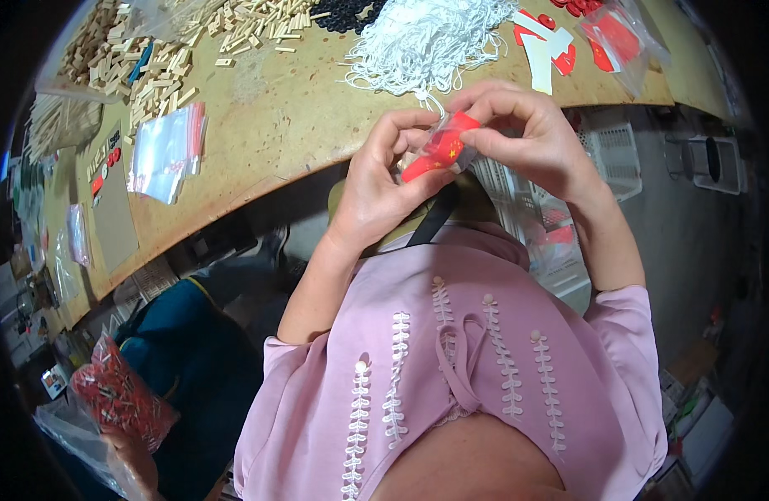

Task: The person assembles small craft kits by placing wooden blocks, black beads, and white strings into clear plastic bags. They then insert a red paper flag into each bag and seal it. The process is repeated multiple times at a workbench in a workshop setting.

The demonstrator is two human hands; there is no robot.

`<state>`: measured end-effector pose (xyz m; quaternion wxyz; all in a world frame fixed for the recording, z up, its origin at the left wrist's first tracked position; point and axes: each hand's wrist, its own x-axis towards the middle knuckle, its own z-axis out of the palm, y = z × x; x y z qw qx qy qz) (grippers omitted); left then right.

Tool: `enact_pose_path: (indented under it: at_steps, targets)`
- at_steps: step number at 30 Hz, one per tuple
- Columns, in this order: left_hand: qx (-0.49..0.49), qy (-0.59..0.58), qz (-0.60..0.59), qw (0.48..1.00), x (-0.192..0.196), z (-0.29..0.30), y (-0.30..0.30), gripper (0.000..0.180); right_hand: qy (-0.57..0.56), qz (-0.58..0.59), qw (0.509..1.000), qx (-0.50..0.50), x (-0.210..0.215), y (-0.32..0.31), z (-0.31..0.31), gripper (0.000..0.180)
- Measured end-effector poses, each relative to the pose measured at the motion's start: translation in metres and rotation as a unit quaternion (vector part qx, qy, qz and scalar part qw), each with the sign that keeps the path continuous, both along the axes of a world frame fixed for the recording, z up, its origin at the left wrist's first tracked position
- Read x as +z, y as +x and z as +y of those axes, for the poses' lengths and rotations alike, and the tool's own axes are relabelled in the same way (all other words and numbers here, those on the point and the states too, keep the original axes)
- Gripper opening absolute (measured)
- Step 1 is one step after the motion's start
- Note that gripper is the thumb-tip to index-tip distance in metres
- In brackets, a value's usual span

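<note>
Both my hands are raised just in front of the table's near edge, closed on one small clear plastic bag (440, 134). Inside it, or pressed against it, are red pieces with yellow stars (444, 148). My left hand (383, 171) pinches the bag's lower left side between thumb and fingers. At its upper right, my right hand (530, 134) grips with the thumb on the red part and the fingers curled behind. A white string loop (432, 102) shows just above the bag, between the hands. The bag's other contents are hidden by my fingers.
Beyond my hands, the table (259, 150) bears a heap of white strings (426, 42), wooden pieces (163, 79), black rings (342, 12) and red-and-white strips (539, 58). Flat clear bags (167, 150) lie left. A co-worker's hand (134, 459) holds a bag of red pieces (121, 388).
</note>
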<state>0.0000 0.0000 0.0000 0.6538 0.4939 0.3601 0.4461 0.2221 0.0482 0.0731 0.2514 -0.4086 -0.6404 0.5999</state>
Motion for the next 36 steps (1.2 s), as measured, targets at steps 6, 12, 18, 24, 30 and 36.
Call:
enact_pose_path:
  at_steps: [6, 12, 18, 24, 30, 36]
  targets:
    - [0.008, 0.001, 0.000, 1.000, 0.010, -0.003, 0.002, 0.063, 0.109, -0.049, 0.991, 0.058, 0.000, -0.004, 0.000, 0.010]
    - [-0.005, 0.079, 0.128, 0.989, 0.004, -0.008, 0.003, 0.071, 0.009, 0.080, 0.997, 0.009, -0.007, 0.008, -0.002, 0.016]
    - [-0.011, 0.026, 0.077, 0.997, -0.005, -0.008, 0.004, 0.060, 0.144, -0.035, 0.989, 0.014, -0.008, 0.011, -0.003, 0.022]
    - [-0.004, -0.021, -0.097, 0.995, 0.008, -0.009, 0.016, 0.036, 0.229, -0.094, 0.968, 0.049, 0.001, 0.004, -0.015, 0.015]
    - [0.067, 0.101, 0.027, 0.992, -0.009, -0.005, 0.014, 0.016, 0.326, -0.087, 0.941, 0.016, 0.001, 0.000, -0.025, 0.014]
    - [0.001, 0.010, 0.031, 0.999, 0.003, -0.010, 0.014, 0.049, 0.344, -0.104, 0.933, 0.009, 0.001, 0.001, -0.023, 0.017]
